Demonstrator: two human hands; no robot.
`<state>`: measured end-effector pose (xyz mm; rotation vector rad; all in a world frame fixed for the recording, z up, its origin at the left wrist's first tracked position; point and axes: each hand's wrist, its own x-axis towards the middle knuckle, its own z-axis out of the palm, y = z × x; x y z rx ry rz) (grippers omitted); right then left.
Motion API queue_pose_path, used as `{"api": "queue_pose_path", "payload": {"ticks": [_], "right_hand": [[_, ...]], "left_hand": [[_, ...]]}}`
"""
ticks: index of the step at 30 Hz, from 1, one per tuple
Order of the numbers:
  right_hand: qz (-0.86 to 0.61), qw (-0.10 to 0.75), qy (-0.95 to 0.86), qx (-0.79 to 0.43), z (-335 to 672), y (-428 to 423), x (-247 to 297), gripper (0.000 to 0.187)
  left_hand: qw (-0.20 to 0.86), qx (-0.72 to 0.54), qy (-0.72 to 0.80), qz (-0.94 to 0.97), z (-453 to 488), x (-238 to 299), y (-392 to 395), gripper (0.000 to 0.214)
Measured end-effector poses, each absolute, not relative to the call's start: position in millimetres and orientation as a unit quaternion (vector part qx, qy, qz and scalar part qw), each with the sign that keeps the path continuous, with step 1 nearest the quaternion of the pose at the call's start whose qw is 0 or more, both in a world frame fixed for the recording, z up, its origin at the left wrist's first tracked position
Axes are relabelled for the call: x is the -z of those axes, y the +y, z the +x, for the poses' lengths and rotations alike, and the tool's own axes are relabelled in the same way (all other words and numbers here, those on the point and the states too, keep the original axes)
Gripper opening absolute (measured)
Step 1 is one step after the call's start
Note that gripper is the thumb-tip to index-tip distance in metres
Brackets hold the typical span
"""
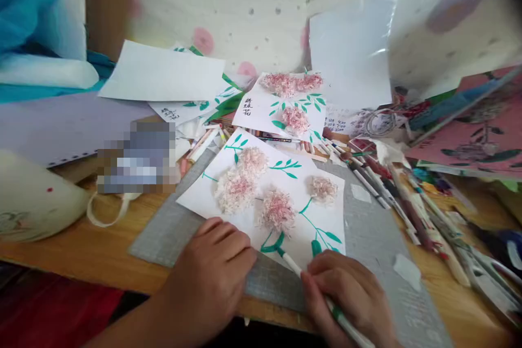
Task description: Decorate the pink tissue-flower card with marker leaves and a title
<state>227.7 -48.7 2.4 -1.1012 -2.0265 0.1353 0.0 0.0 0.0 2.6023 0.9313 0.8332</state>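
A white sheet of paper (244,227) lies at an angle on a grey cutting mat (163,250). Raised, fluffy pink and white flowers (279,211) sit on it among painted green stems and leaves. My right hand (346,293) is closed round a white marker pen (290,262) with green bands. The pen's tip touches a green leaf (272,244) just below the middle flower. At the sheet's lower left edge, my left hand (216,266) holds the paper with curled fingers; its fingertips are partly hidden.
Behind stands a similar flower picture (281,106) with handwritten characters. Pens and brushes (416,206) are heaped on the right, near scissors (485,277). A white rounded object (36,196) and a pixelated item with a looped strap (108,223) are on the left.
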Motion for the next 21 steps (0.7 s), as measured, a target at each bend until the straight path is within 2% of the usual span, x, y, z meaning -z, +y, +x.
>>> {"api": "queue_pose_path", "payload": {"ticks": [5,13,21], "right_hand": [[-0.379,0.418,-0.825,-0.036,214.1,-44.4,-3.3,0.022],[-0.457,0.397,-0.794,-0.059,227.9,-50.0,-2.4,0.027],[-0.403,0.413,-0.815,-0.053,218.7,-45.7,-0.9,0.023]], "left_hand": [[0.119,-0.302,0.316,0.891,-0.7,3.4,0.4,0.029],[0.125,-0.316,0.312,0.887,-1.2,8.7,-0.3,0.030],[0.129,-0.307,0.314,0.889,-1.2,6.3,-0.4,0.030]]}}
